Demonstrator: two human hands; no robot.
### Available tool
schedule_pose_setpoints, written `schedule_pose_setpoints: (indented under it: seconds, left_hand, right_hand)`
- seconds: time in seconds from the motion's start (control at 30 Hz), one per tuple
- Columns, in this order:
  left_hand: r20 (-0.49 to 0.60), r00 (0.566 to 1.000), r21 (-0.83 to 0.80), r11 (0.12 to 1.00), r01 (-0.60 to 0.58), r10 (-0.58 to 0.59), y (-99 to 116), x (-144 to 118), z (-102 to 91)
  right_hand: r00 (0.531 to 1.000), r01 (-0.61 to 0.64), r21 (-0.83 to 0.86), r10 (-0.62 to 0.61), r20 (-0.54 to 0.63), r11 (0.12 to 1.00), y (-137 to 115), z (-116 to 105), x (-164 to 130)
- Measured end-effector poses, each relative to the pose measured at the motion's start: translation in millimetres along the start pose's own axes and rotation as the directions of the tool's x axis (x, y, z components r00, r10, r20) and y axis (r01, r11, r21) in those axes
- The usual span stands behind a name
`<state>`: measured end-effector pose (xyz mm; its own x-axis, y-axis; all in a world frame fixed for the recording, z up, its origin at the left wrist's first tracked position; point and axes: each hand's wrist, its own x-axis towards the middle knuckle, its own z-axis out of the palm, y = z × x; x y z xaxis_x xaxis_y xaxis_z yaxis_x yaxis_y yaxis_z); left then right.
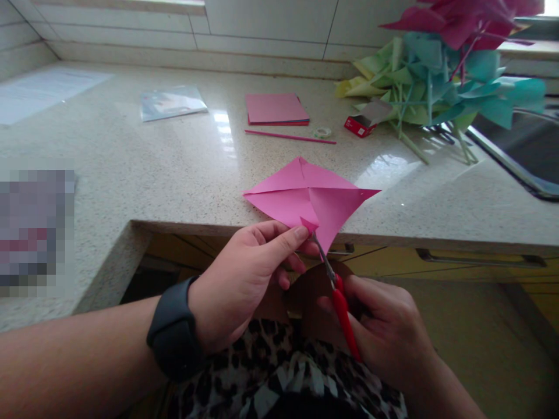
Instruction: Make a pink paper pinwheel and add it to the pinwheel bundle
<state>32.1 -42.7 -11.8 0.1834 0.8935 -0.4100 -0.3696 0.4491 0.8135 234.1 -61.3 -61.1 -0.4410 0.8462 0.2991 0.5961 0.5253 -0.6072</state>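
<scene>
Watching from afar, I note the left hand [244,265] with its fingers clamped on a small folded part of the pink paper [335,210], which overhangs the near edge of the desk [174,174], and the right hand [386,320] with fingers wrapped around the red-handled scissors [344,320], tips close by the pinch. For a clean snip, I'd press the fold flat, angle fingertips clear of the blades [323,255], and cut in short strokes.

scissors [342,314] pt. hidden, sink [530,145] cut off R
</scene>
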Motion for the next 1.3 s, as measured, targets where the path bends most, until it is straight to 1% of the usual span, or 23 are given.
schedule_pose_setpoints:
  seconds: [0.23,0.33,0.4,0.43,0.5,0.6,0.67,0.8,0.9,0.97,1.2,1.3]
  left_hand:
    - [-0.008,1.0,0.001,1.0,-0.001,0.001,0.5,-0.1,0.3]
    - [-0.019,1.0,0.003,1.0,-0.022,0.022,2.0,0.2,-0.4]
    - [-0.025,0.999,0.032,0.999,-0.034,0.035,3.2,0.5,-1.2]
    - [-0.028,0.999,0.05,0.998,-0.037,0.038,3.7,0.8,-1.8]
    - [-0.029,0.999,0.084,0.996,-0.038,0.04,4.5,1.3,-2.8]
    - [-0.016,0.999,0.123,0.992,-0.04,0.043,4.9,2.2,-4.3]
    - [-0.01,0.999,0.144,0.989,-0.041,0.043,4.8,2.8,-5.0]
    - [-0.006,0.999,0.176,0.983,-0.045,0.047,4.7,4.1,-5.9]
    - [-0.001,0.999,0.173,0.984,-0.045,0.046,4.5,4.3,-6.2]
    - [0.001,0.999,0.172,0.984,-0.041,0.041,4.2,4.0,-6.0]
    - [0.008,0.999,0.185,0.981,-0.055,0.054,3.2,3.9,-5.9]
    - [0.011,0.998,0.196,0.979,-0.057,0.056,3.2,4.5,-6.6]
  right_hand:
    - [0.999,-0.008,-0.021,0.009,0.034,1.0,-1.4,-0.8,0.0]
    - [0.999,-0.009,-0.005,0.009,0.048,1.0,-0.5,-2.2,0.0]
    - [0.997,-0.024,0.029,0.022,0.08,0.999,1.3,-4.5,-0.5]
    - [0.993,-0.044,0.064,0.036,0.114,0.997,2.1,-6.3,-0.8]
    - [0.973,-0.122,0.175,0.082,0.218,0.977,2.8,-11.3,-1.1]
    - [0.907,-0.298,0.338,0.154,0.392,0.893,1.0,-20.1,-1.1]
    - [0.875,-0.37,0.391,0.174,0.452,0.843,-1.0,-24.4,-1.1]
    - [0.851,-0.43,0.453,0.183,0.493,0.78,-2.2,-25.2,-0.7]
    - [0.819,-0.489,0.503,0.178,0.545,0.713,-1.2,-22.1,0.2]
    - [0.809,-0.511,0.521,0.177,0.561,0.684,-0.7,-20.7,0.8]
    - [0.797,-0.535,0.537,0.178,0.578,0.652,0.4,-20.4,0.5]
    - [0.804,-0.531,0.554,0.174,0.569,0.641,0.2,-20.1,0.9]
